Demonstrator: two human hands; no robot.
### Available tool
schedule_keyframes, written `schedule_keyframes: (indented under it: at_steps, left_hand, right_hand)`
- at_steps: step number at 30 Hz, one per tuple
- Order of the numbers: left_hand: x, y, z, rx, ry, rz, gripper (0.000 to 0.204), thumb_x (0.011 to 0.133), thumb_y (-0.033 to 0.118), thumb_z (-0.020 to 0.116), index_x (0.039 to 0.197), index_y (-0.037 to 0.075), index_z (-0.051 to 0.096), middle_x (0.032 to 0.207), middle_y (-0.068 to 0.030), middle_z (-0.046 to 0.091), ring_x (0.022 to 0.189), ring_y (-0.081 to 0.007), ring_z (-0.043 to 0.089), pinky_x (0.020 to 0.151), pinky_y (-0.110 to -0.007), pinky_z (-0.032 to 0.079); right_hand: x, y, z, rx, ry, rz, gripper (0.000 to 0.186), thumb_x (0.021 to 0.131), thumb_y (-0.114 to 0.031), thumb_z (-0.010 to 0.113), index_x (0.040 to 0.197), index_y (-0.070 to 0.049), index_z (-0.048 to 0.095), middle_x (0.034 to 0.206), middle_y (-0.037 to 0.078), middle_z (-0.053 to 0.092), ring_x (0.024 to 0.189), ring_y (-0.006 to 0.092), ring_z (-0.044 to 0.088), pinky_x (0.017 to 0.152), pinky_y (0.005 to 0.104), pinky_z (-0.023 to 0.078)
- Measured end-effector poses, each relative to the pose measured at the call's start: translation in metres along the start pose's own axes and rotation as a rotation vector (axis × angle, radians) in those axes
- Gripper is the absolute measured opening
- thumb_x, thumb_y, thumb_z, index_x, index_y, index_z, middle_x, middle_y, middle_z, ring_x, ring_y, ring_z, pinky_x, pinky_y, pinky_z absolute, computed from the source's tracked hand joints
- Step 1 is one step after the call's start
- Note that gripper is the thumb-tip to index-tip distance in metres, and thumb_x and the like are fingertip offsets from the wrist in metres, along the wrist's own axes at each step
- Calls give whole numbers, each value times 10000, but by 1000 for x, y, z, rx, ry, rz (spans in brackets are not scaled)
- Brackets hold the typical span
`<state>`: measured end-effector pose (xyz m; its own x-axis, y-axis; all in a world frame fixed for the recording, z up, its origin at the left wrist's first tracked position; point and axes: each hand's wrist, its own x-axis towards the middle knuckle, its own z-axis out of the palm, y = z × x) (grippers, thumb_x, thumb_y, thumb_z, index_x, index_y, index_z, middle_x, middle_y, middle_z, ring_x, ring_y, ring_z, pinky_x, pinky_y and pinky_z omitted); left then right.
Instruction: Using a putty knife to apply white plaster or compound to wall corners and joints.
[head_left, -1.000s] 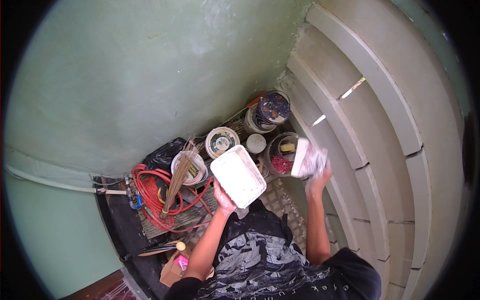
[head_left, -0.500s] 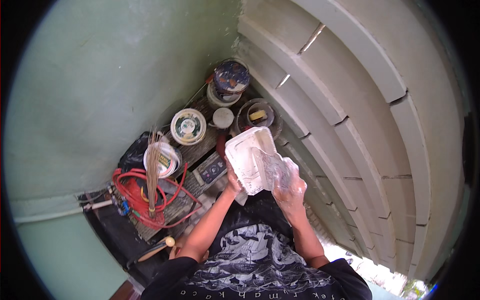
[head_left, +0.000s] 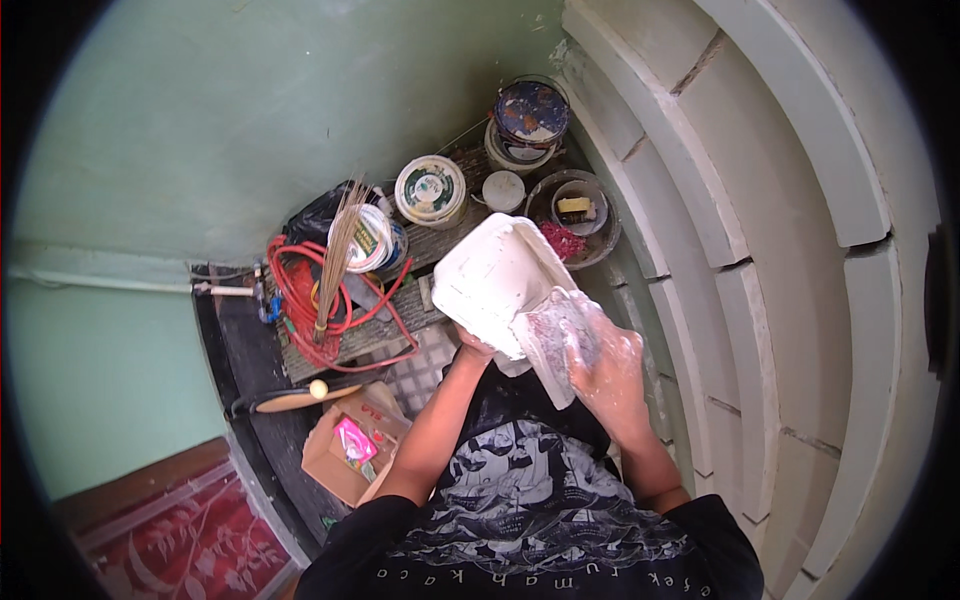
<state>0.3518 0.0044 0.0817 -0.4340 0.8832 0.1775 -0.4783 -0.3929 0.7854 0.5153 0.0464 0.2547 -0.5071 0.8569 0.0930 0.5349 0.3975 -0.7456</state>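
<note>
My left hand (head_left: pixel 474 346) grips a white plastic tub (head_left: pixel 490 275) from its near left side; its fingers are partly hidden behind the wall. The tub is tilted, and white paste smears its surface. My right hand (head_left: pixel 612 378), streaked with white paste, is closed on a broad, flat scraper (head_left: pixel 542 345) coated in greyish-white paste. The scraper lies against the tub's near right edge. Both are held in front of my dark printed shirt (head_left: pixel 530 480).
Beyond, a wooden bench (head_left: pixel 440 240) bears a lidded pail (head_left: pixel 430 190), a blue-topped bucket (head_left: pixel 530 112), a round basin (head_left: pixel 605 235) with a yellow sponge, a red hose (head_left: pixel 290 330) and a stick broom (head_left: pixel 335 270). A cardboard box (head_left: pixel 330 450) stands at lower left. Ridged wall (head_left: pixel 700 230) rises on the right.
The tub has tipped, showing more of its outer side. The scraper has moved from inside the tub to its near right edge. My view has shifted, bringing the cardboard box into sight.
</note>
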Motion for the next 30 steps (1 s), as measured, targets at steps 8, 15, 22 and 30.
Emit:
schedule_keyframes:
  at_steps: [8, 15, 22, 30]
  left_hand:
    - [-26, 25, 43, -252, 69, -356, 1207, 510, 808, 544, 1404, 101, 146, 1417, -110, 251, 1274, -272, 314, 1048, -447, 277]
    - [-98, 4, 25, 11, 258, -53, 919, 785, 716, 289, 1365, 8, 207, 1362, -130, 332, 1231, -246, 376, 1025, -399, 306]
    - [-142, -4, 21, -213, 348, -20, 858, 800, 698, 238, 1374, 60, 215, 1358, -95, 349, 1232, -250, 374, 1030, -419, 306]
    - [-201, 21, -16, -127, 467, 75, 652, 909, 534, 223, 1362, 64, 223, 1329, -118, 368, 1203, -258, 407, 1003, -410, 350]
  right_hand:
    - [7, 39, 7, 211, -253, -261, 419, 698, -75, 595, 1105, 12, 542, 1018, 214, 593, 878, 370, 581, 785, 391, 447]
    - [1, 30, 36, 605, -310, -188, 461, 680, 55, 555, 1136, 97, 507, 1056, 184, 610, 984, 186, 580, 870, 285, 430]
    - [-39, 13, 83, 1111, -194, 85, 369, 832, -43, 591, 1157, 99, 488, 1073, 103, 587, 945, 132, 569, 822, 249, 462]
    - [-101, -17, 90, 1097, 180, 59, 366, 856, -46, 560, 1185, 79, 458, 1096, 94, 566, 977, 136, 559, 849, 245, 448]
